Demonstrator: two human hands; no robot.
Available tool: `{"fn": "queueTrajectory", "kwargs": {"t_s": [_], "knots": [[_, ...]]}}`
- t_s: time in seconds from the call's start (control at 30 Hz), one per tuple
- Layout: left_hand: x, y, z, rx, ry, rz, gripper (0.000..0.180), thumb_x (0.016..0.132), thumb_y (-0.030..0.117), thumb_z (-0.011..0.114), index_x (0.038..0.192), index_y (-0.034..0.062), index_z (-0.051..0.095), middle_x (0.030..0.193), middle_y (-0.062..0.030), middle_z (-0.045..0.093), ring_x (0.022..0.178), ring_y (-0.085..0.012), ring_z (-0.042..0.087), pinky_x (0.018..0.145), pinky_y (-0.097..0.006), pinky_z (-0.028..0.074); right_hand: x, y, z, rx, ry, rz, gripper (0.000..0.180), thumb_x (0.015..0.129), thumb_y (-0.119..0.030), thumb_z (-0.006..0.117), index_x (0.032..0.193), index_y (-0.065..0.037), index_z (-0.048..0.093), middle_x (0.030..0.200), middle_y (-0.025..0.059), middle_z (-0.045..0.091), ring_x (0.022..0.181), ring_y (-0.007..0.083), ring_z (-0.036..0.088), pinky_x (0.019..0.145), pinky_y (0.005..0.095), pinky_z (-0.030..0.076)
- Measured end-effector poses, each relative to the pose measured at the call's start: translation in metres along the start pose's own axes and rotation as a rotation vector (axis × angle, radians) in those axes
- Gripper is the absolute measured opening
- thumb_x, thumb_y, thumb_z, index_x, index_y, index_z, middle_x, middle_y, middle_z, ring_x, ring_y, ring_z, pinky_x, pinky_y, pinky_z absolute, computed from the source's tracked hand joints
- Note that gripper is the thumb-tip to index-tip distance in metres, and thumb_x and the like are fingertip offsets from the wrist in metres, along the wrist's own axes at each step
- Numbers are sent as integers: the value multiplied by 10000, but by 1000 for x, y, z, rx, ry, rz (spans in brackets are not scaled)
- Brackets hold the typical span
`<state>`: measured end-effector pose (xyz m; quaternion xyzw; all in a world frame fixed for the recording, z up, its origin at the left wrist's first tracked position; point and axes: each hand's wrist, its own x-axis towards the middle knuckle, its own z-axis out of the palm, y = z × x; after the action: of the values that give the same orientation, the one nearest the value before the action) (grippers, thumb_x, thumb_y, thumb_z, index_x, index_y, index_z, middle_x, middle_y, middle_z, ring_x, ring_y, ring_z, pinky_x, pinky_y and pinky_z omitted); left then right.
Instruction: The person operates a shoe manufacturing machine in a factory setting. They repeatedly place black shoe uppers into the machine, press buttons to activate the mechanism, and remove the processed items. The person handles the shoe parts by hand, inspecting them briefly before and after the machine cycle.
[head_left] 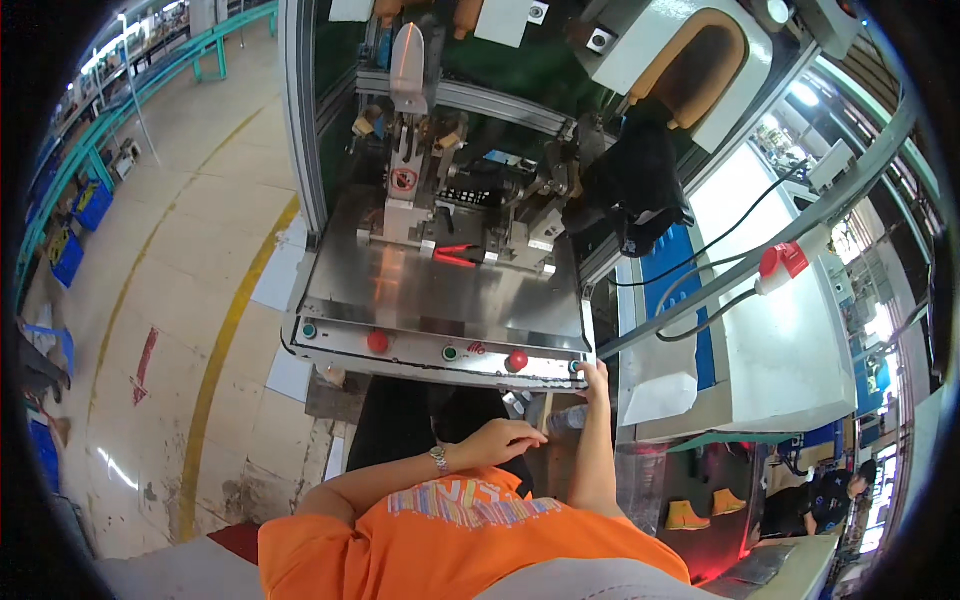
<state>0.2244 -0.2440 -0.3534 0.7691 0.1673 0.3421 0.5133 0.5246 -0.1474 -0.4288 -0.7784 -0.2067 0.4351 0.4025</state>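
My right hand [594, 382] is at the right front corner of a machine's control panel [415, 352], its thumb by the blue-green button [577, 367]; part of its fingers is hidden at the edge. In front of my body, below the panel, my left hand [503, 440] hangs with its fingers loosely stretched to the right, a watch [439, 459] on the wrist. I see nothing in it. Red-handled pliers [456, 256] lie on the machine's metal bed [390, 290], beside the clamp fixture [405, 180]. A pale upright form [409, 65] rises above that fixture.
Red buttons [377, 341] and a green one [450, 353] line the panel. A grey pipe [700, 300] and a red-and-white plug [782, 268] are at the right. Orange boots [687, 515] stand lower right, near another person [820, 500]. Blue crates [92, 205] are far left.
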Motion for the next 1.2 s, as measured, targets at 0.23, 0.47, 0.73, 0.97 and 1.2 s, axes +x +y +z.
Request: {"fn": "queueTrajectory", "kwargs": {"t_s": [0.23, 0.47, 0.73, 0.97, 1.2], "knots": [[-15, -2, -4, -19, -84, -9, 196, 778, 32, 526, 957, 45, 604, 854, -94, 614, 772, -203, 603, 677, -284, 470, 39, 36, -6, -10, 55, -201, 626, 610, -124, 634, 1194, -133, 409, 1038, 115, 525, 922, 302, 513, 639, 537, 430], [-28, -7, -1, -25, -85, -107, 201, 775, 1, 521, 957, 35, 601, 879, -99, 613, 806, -207, 599, 694, -287, 464, 41, 45, 6, 113, 30, -319, 563, 654, -104, 618, 1180, -113, 419, 998, 87, 533, 851, 229, 544, 594, 389, 475], [-60, -92, -8, 0, -85, -494, 208, 789, 75, 563, 992, 50, 599, 809, -71, 630, 694, -126, 588, 618, -246, 466, 44, 40, 31, -65, 292, -311, 422, 832, -349, 434, 1009, 13, 558, 910, 205, 608, 844, 279, 601, 718, 387, 454], [-83, -191, -46, -773, 484, -968, 262, 824, 93, 508, 1085, 79, 495, 939, -60, 587, 736, -144, 550, 658, -252, 458, 1, 29, 46, -168, 819, -334, 255, 863, -273, 418, 869, -50, 540, 894, 162, 572, 842, 337, 561, 713, 444, 443], [-81, -196, -40, -680, 464, -1123, 255, 839, 118, 475, 1093, 101, 485, 984, -63, 574, 858, -178, 563, 736, -317, 463, -5, 28, 46, -160, 840, -375, 252, 868, -277, 413, 870, -54, 531, 890, 162, 573, 781, 354, 565, 695, 450, 439]]}}
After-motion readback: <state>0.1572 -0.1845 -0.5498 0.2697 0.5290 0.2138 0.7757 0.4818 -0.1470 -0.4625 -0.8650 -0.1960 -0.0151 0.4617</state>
